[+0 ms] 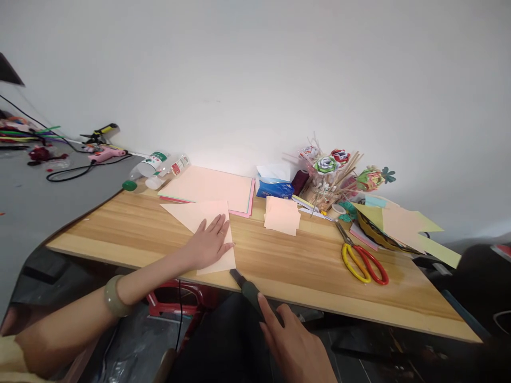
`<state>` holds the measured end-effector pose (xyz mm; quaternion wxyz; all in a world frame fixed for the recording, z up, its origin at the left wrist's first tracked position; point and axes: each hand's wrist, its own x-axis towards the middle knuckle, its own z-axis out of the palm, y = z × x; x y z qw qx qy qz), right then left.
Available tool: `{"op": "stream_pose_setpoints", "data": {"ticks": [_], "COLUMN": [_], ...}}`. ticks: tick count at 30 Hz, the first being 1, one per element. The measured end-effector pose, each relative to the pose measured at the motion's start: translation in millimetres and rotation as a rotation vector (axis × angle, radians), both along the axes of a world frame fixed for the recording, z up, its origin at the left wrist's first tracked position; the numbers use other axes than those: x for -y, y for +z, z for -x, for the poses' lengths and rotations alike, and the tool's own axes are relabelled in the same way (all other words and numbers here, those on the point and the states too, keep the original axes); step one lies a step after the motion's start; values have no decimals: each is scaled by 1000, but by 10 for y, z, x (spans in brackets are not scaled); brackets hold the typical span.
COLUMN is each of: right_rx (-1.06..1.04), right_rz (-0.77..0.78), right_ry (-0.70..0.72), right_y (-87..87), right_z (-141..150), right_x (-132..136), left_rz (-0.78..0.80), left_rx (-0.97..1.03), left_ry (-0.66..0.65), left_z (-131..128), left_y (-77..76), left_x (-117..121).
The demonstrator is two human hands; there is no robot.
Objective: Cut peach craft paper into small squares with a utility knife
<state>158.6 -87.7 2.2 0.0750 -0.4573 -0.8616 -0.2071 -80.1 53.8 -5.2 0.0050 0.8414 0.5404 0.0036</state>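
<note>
Two hands work: our left hand point(208, 244) lies flat, fingers apart, on peach paper point(207, 231) near the bench's point(303, 266) front edge; our right hand point(295, 346) clamps a cutter point(248, 290); slipping paper could skew the cut.

Two hands point(209, 242), one knife point(247, 290), two scissors point(361, 258), two bottles point(159, 167), perhaps three paper flowers point(327, 164), one tissue pack point(273, 186).

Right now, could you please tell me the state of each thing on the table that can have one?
Pale pink sheet: folded to a triangle, pinned flat by left hand.
Craft knife: in right hand, tip at the sheet's corner.
Scissors: closed, lying flat.
Bottles: lying down.
</note>
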Motion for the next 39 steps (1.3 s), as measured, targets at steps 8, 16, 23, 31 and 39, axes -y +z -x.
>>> {"op": "stream_pose_setpoints", "data": {"ticks": [8, 16, 23, 31, 39], "right_rx": [14, 1, -59, -71, -54], "right_rz": [-1, -16, -32, 5, -10], "right_ry": [-15, 2, -7, -25, -24], "right_y": [19, 102, 148, 133, 146], "right_z": [-7, 17, 68, 119, 145], "right_x": [18, 1, -33, -73, -98], "left_rz": [7, 25, 11, 1, 8], "left_rx": [13, 10, 19, 29, 20], "left_ry": [-2, 12, 17, 5, 15], "left_z": [15, -2, 12, 21, 18], "left_y": [-46, 0, -39, -60, -28], "left_x": [-15, -3, -12, -18, -9]}}
